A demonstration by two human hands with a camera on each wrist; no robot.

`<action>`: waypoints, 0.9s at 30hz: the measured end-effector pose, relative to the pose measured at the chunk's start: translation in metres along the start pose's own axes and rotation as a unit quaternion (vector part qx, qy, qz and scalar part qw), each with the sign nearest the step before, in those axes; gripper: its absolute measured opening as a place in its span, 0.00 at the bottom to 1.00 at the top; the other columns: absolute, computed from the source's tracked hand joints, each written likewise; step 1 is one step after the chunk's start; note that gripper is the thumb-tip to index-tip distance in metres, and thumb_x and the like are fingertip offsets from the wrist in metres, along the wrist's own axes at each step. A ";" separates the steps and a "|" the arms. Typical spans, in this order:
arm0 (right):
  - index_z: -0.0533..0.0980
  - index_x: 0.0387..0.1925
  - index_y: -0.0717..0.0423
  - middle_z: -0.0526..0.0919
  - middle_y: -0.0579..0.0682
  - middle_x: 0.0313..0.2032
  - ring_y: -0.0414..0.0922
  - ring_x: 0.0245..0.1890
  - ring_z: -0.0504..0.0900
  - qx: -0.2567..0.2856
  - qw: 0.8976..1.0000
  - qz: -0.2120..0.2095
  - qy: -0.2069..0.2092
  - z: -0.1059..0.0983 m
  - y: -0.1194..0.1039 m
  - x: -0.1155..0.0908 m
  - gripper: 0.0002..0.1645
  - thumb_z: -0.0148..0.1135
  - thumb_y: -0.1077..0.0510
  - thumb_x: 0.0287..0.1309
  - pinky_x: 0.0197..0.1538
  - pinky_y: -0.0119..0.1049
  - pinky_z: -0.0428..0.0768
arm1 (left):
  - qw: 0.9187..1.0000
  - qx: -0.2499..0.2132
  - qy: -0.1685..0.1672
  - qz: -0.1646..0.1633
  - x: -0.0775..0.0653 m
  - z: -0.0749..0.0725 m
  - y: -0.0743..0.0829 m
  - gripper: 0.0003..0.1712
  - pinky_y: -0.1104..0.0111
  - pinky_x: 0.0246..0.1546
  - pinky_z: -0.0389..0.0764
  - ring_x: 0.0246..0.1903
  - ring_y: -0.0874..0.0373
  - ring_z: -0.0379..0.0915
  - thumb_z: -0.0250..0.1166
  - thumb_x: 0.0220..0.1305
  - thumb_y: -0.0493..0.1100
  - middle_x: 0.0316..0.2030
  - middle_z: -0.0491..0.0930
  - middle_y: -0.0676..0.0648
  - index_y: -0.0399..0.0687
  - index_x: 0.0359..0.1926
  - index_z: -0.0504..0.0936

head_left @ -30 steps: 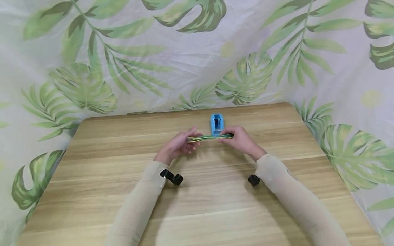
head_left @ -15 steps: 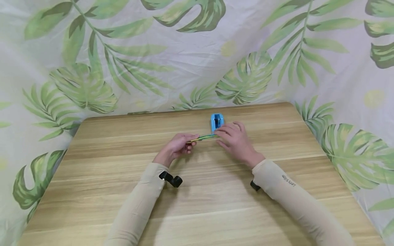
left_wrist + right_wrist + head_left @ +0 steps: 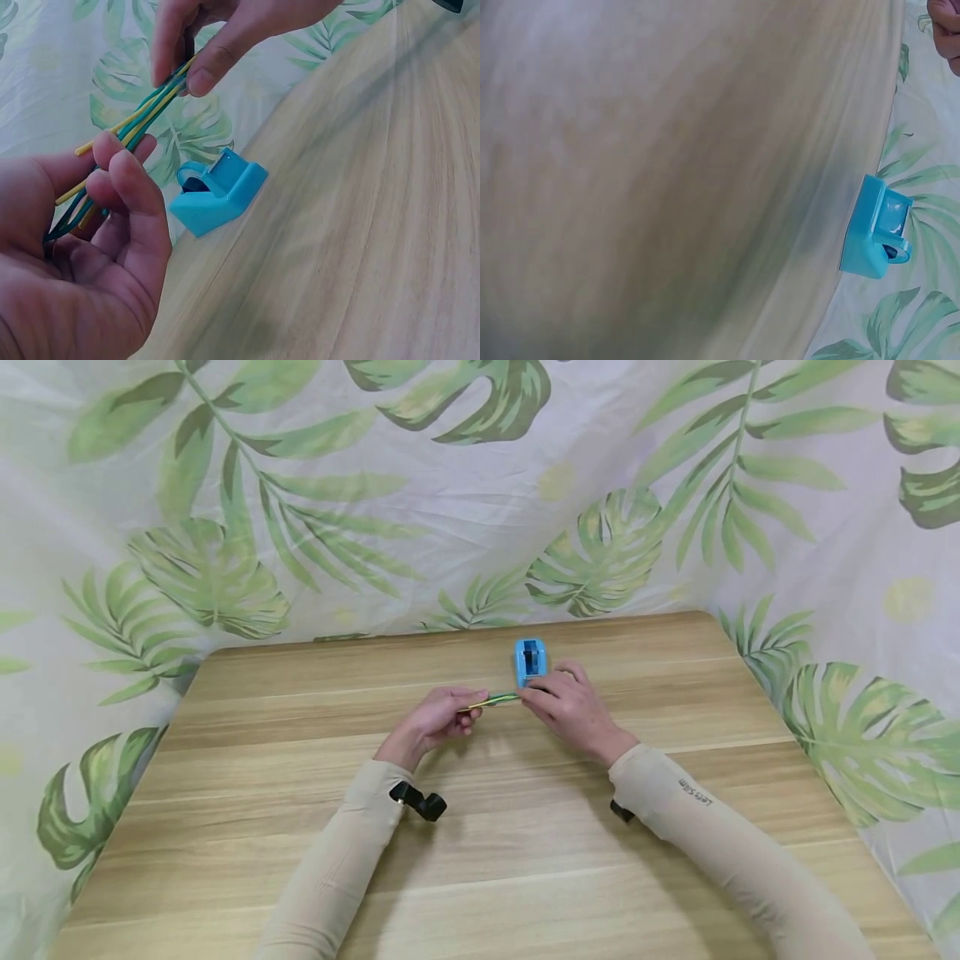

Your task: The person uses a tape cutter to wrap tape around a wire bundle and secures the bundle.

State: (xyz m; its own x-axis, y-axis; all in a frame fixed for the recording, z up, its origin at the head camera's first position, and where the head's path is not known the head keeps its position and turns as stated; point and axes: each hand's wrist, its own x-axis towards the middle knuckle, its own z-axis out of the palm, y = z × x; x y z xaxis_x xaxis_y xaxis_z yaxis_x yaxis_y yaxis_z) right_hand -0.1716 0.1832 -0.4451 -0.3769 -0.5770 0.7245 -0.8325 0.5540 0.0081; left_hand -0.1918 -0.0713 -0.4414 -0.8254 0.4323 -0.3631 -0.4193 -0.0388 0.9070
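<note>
A thin bundle of yellow and green wires stretches between both hands above the table. My left hand grips its left end, fingers curled and several loose wire tips poking out over the palm in the left wrist view. At the bundle's other end, my right hand pinches it between thumb and fingers, which hide that end. A small shiny patch shows on the wires beside the right thumb. Just behind the right fingers in the head view stands a blue tape dispenser.
The wood-grain table carries the dispenser near its far edge. A leaf-print cloth hangs behind. Each wrist bears a black camera mount. Curled fingers show at the right wrist view's top corner.
My right hand has slid left along the bundle, its fingers lifting and then closing on the wires again. My left fingers have drawn in around their end. The dispenser has stayed put.
</note>
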 end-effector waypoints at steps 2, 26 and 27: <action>0.86 0.46 0.57 0.87 0.53 0.41 0.50 0.42 0.84 0.006 1.000 0.006 -0.001 0.000 -0.001 0.000 0.17 0.76 0.64 0.52 0.52 0.54 0.75 | 1.000 0.001 0.001 0.004 -0.001 0.000 0.000 0.09 0.75 0.21 0.76 0.19 0.65 0.67 0.62 0.73 0.41 0.21 0.75 0.51 0.42 0.37 0.85; 0.86 0.44 0.59 0.86 0.52 0.40 0.49 0.41 0.84 0.081 0.991 0.092 -0.058 -0.001 -0.010 0.011 0.14 0.75 0.64 0.54 0.45 0.45 0.80 | 0.998 0.030 0.015 0.061 -0.004 -0.008 0.002 0.06 0.74 0.21 0.77 0.22 0.64 0.70 0.65 0.68 0.34 0.22 0.77 0.49 0.40 0.39 0.89; 0.86 0.44 0.60 0.86 0.52 0.40 0.49 0.41 0.84 0.093 0.988 0.101 -0.066 -0.002 -0.010 0.011 0.14 0.75 0.65 0.54 0.46 0.46 0.81 | 0.997 0.032 0.015 0.064 -0.003 -0.009 0.002 0.06 0.74 0.22 0.78 0.22 0.64 0.70 0.65 0.68 0.34 0.22 0.77 0.49 0.38 0.41 0.88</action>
State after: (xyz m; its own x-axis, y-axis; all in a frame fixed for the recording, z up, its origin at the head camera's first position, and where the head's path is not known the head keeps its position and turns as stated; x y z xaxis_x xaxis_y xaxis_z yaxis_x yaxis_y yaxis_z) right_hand -0.1671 0.1726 -0.4359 -0.5828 -0.5463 0.6016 -0.7905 0.5527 -0.2639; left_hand -0.1929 -0.0808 -0.4405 -0.8822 0.3995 -0.2493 -0.2861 -0.0340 0.9576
